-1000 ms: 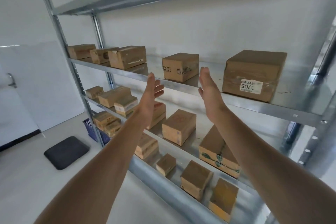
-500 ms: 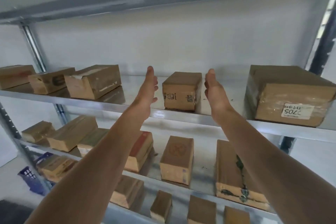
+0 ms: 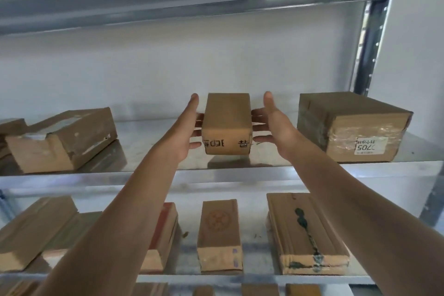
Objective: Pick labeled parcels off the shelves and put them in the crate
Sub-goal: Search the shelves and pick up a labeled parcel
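Head camera view: a grey metal shelving unit [image 3: 216,175] fills the frame, with a white wall behind it and a perforated upright post [image 3: 367,43] at the right. On the right of its upper shelf sits a large brown cardboard box wrapped in clear tape [image 3: 348,122]. At the left of the same shelf lies a flat brown cardboard box with a torn, ragged top [image 3: 62,139]. On the shelf below, a long flat cardboard box with a dark green streak along its top [image 3: 305,230] lies at the right. Just left of it is a narrower cardboard box with a faint reddish round stamp [image 3: 219,230], and further left a cardboard box with a red stripe [image 3: 163,235] is partly hidden by the left forearm.

The task's small brown cardboard parcel with dark printed characters on its near face [image 3: 227,120] is in the middle of the upper shelf, well apart from both neighbours. Whether it rests on the shelf or is raised just off it cannot be told. The left hand [image 3: 189,132] is at its left side and the right hand [image 3: 274,125] at its right side. Both have their fingers spread and fairly straight, the tips against the parcel's sides, and their thumbs point up. A small white label reading 705 upside down [image 3: 367,148] is stuck on the large box's near face.
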The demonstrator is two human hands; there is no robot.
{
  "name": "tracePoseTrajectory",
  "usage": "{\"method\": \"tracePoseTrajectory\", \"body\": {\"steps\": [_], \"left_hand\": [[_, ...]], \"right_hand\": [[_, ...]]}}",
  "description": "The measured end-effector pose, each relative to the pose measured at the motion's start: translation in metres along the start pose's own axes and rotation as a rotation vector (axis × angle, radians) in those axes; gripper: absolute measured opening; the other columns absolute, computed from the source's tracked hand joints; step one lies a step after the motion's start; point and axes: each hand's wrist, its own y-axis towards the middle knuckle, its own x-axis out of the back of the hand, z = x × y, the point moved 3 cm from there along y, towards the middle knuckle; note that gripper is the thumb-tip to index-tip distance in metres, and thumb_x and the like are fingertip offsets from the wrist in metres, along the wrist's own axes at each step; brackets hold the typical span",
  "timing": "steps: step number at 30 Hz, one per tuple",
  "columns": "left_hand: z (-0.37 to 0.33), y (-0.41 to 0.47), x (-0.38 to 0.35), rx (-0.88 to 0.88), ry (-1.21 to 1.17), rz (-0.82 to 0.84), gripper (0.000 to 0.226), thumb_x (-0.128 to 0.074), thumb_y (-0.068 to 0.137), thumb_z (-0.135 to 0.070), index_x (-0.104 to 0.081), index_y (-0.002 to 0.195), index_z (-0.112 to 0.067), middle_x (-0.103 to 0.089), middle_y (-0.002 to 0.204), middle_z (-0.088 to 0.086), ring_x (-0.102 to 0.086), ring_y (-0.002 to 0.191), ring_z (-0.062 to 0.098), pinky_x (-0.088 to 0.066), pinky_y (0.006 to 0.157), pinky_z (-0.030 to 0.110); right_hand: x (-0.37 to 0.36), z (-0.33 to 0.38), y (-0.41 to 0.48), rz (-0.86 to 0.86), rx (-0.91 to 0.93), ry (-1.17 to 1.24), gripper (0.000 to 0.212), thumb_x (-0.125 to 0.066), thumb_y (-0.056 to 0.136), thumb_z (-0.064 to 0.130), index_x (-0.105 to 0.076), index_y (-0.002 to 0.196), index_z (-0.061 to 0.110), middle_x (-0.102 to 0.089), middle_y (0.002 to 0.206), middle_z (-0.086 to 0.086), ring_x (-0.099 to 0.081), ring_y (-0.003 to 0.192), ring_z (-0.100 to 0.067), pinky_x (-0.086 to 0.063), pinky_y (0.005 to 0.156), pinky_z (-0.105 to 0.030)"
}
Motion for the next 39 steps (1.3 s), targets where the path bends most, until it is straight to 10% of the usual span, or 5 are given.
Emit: {"method": "tracePoseTrajectory", "body": {"steps": [12,26,39], "left_hand": [[0.015,0.005,0.017,-0.033,-0.146,0.020,0.083,-0.031,0.094,-0.079,-0.054,0.145,-0.019,-0.065,0.134,-0.005,-0.057,0.129,0.017,-0.042,0.112,0.052],[0.005,-0.002,0.028,-0.122,-0.356,0.066,0.071,-0.033,0.099,-0.072,-0.065,0.112,-0.010,-0.071,0.112,0.006,-0.063,0.119,0.023,-0.042,0.111,0.055],[0.017,0.000,0.032,-0.123,-0.344,0.066,0.065,-0.040,0.100,-0.067,-0.063,0.132,-0.015,-0.068,0.127,0.007,-0.059,0.126,0.022,-0.041,0.113,0.054]], "right_hand": [[-0.016,-0.006,-0.009,-0.042,0.013,0.178,0.066,-0.025,0.104,0.066,-0.060,0.133,0.018,-0.067,0.130,0.002,-0.064,0.118,-0.016,-0.050,0.106,-0.039],[-0.026,0.014,-0.017,-0.089,0.058,0.105,0.071,-0.018,0.102,0.070,-0.063,0.129,0.021,-0.068,0.120,-0.001,-0.064,0.117,-0.019,-0.047,0.109,-0.046],[-0.042,-0.001,-0.010,-0.074,0.044,0.180,0.063,-0.024,0.106,0.061,-0.061,0.128,0.015,-0.067,0.115,-0.001,-0.062,0.114,-0.019,-0.047,0.104,-0.035]]}}
